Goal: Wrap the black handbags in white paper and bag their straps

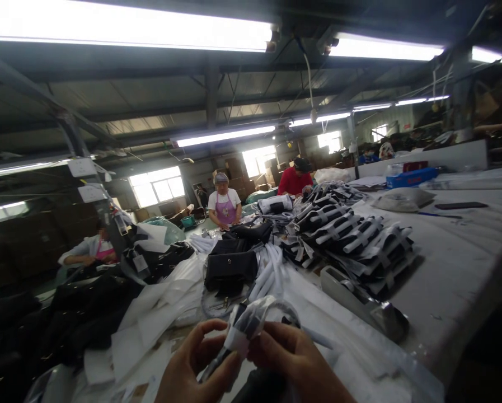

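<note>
In the lower middle of the head view, a dark strap [244, 324] in white and clear wrapping is held between both hands. My left hand [204, 361] is closed around its lower end, thumb laid along the white band. The fingers of my right hand [290, 355] pinch the wrapping from the other side; their tips are partly hidden. Below the hands lies a black item [261, 386], cut off by the frame's edge. Just beyond, a black handbag [229, 268] rests on the table beside white tubes [270, 274].
Wrapped black items [351, 229] are heaped right of centre, behind a grey tape dispenser [355, 302]. White sheets [150, 313] and dark bags [78, 313] spread leftward. A blue box [410, 178] stands at the back right. Several people work across the table, one in a pink apron [225, 211].
</note>
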Action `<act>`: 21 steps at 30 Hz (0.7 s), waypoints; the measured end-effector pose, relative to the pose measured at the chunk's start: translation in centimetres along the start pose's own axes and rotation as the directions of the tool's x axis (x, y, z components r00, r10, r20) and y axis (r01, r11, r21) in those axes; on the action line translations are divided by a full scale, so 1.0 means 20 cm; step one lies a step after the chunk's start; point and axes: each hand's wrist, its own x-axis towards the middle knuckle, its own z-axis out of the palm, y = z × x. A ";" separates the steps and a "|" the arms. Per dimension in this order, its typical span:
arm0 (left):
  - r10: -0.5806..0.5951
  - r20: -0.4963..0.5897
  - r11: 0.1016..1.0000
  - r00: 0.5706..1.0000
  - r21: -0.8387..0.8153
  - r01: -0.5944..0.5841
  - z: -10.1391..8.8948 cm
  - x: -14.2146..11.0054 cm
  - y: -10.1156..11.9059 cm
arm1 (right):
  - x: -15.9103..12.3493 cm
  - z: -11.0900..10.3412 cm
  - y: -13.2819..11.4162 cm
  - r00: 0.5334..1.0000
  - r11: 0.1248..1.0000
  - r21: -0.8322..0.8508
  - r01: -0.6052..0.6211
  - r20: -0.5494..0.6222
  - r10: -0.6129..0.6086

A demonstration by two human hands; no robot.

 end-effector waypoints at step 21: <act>-0.056 -0.206 0.996 0.977 -0.080 0.040 -0.31 -0.14 -0.49 | -0.18 -0.46 0.55 0.903 0.580 -0.795 -0.177 -0.365 -0.226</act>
